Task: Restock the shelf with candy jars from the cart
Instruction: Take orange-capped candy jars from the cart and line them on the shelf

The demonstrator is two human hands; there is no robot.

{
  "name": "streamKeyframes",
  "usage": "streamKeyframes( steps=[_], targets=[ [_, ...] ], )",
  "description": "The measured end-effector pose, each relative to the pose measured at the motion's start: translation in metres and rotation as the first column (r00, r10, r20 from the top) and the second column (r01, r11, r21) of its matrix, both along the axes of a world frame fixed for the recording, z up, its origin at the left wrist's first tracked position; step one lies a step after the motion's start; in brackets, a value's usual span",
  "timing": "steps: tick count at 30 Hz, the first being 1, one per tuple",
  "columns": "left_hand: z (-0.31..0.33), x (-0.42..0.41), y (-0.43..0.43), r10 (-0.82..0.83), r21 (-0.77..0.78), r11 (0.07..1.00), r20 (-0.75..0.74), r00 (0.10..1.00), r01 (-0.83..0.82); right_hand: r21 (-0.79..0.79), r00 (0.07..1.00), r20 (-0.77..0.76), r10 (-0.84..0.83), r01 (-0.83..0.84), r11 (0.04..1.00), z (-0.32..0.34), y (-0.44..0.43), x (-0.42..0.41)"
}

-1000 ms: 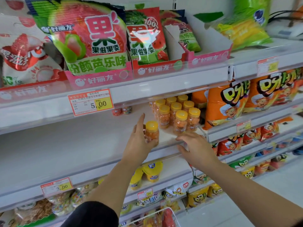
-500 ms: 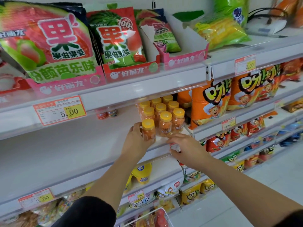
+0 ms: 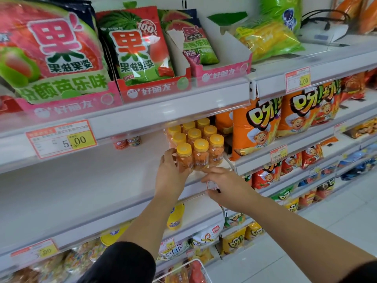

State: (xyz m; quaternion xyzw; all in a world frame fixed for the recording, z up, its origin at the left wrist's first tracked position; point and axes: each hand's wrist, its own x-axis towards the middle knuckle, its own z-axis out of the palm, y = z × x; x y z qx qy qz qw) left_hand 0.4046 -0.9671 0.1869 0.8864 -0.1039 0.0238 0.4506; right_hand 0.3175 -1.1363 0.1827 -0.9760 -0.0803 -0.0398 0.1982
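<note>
A candy jar [image 3: 184, 158] with a yellow lid and orange sweets stands at the front left of a block of several like jars [image 3: 201, 139] on the white middle shelf [image 3: 81, 180]. My left hand [image 3: 170, 172] grips this jar from its left side, pressing it against its neighbours. My right hand [image 3: 222, 185] rests with loosely bent fingers on the shelf's front edge just below the jars, holding nothing. The cart's white wire rim [image 3: 195, 264] shows at the bottom, with packets inside.
Two small red jars [image 3: 127, 141] stand far back on the same shelf. Orange snack bags [image 3: 255, 127] fill the bay to the right. Watermelon candy bags in pink trays [image 3: 142, 48] sit on the shelf above. Price tags [image 3: 61, 137] line the shelf edges.
My left hand has slid the jar rightward and back until it stands against the block of jars. My right hand stayed at the shelf edge. The view shifted right.
</note>
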Motion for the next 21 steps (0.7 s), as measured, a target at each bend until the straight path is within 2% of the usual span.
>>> streamKeyframes(
  steps=[7, 10, 12, 14, 16, 21],
  targets=[
    [0.005, 0.0, 0.009, -0.043, 0.034, 0.998, -0.015, 0.999, 0.044, 0.014, 0.999, 0.039, -0.01, 0.01, 1.0, -0.006, 0.002, -0.004],
    [0.009, -0.019, 0.027, -0.042, 0.003, 0.999, 0.097, 0.994, 0.042, 0.078, 0.994, 0.107, -0.019, 0.011, 0.997, -0.016, 0.012, -0.025],
    [0.003, -0.04, 0.045, -0.046, -0.069, 0.996, 0.188, 0.981, 0.06, 0.114, 0.996, 0.085, -0.009, 0.0, 0.993, -0.031, 0.021, -0.043],
    [-0.015, -0.061, 0.067, -0.068, -0.087, 0.992, 0.247, 0.967, 0.092, 0.122, 0.999, -0.05, 0.018, -0.012, 0.992, -0.055, 0.032, -0.059],
    [-0.041, -0.081, 0.089, -0.09, -0.047, 0.994, 0.219, 0.972, 0.103, 0.132, 0.981, -0.192, 0.04, -0.015, 0.991, -0.084, 0.04, -0.073],
    [-0.121, -0.139, 0.134, 0.016, 0.035, 0.999, -0.052, 0.999, -0.014, 0.108, 0.849, -0.512, 0.129, -0.086, 0.99, -0.161, 0.06, -0.101]
  ],
)
